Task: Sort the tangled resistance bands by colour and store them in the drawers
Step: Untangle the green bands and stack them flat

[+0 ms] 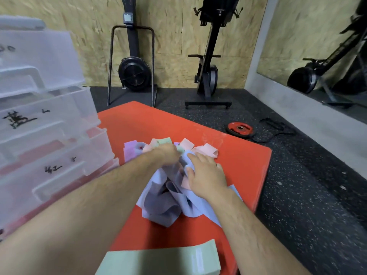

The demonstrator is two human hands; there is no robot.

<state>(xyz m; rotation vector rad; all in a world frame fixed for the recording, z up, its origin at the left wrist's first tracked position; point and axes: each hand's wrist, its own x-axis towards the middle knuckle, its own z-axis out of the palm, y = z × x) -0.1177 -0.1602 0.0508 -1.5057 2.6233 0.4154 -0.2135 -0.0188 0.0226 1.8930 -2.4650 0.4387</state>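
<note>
Pale green flat fabric resistance band point(158, 259) lies folded at bottom centre, on the near edge of the red-orange padded gym mat point(244, 167), apart from the rest. Both bare forearms reach up-frame from the lower corners.

Tangled heap of fabric resistance bands point(164, 205) sits mid-frame on the mat. It is mostly lavender-blue loops in front, with pink strips point(206, 150) at its upper right, a purple strip point(130, 151) at its upper left and a second green strip point(164, 140) at the top.

Left hand point(168, 155) is at the top of the heap, knuckles up and motion-blurred. Its fingertips are buried among the strips; cannot tell whether it grips anything. Right hand point(206, 171) is just beside it, palm down, fingers spread flat on blue and pink bands, pressing. The hands are close together, almost touching.

Stack of translucent white plastic drawers point(49, 126) fills the left side of the frame, just beside the mat's left edge. Black handwritten marks are on the fronts and the lower drawers stick out further. A reddish tint shows through the lower ones; contents unclear.

Upper right of the mat, on the black speckled rubber floor point(297, 195): red round weight plate point(239, 128), and a black looped cord point(278, 126) beside it. Two black upright exercise machines point(208, 80) stand against the chipboard wall point(174, 36) at top centre. Wall mirror point(317, 46) is at upper right.
</note>
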